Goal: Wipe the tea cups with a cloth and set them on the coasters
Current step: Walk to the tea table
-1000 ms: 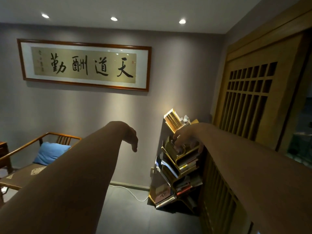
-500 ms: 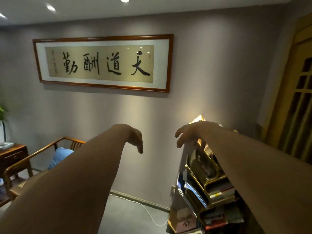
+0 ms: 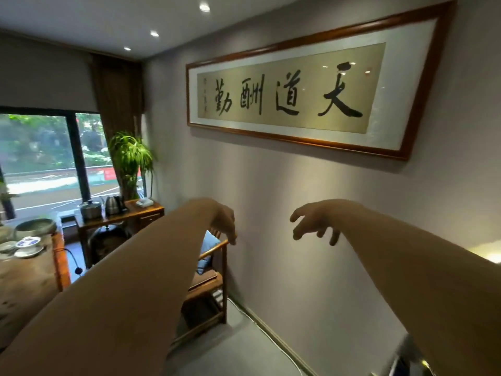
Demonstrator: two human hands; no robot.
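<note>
Both arms stretch forward in mid-air toward the grey wall. My left hand (image 3: 223,222) hangs limp with loose fingers and holds nothing. My right hand (image 3: 315,223) also droops with its fingers spread apart, empty. At the far left a wooden tea table (image 3: 24,280) carries a blue-and-white tea cup on a saucer (image 3: 28,244) and a dark round bowl (image 3: 35,226). No cloth or coaster shows. Both hands are far from the tea table.
A side table (image 3: 141,213) by the window holds a kettle (image 3: 113,204) and a metal pot (image 3: 90,210), with a potted plant (image 3: 131,158) behind. A wooden chair (image 3: 211,270) with a blue cushion stands against the wall under a framed calligraphy scroll (image 3: 311,88).
The view has swung left: the bookshelf and wooden screen have left the frame, and the window, plant, side table and tea table have come in. Both hands stay raised and empty.
</note>
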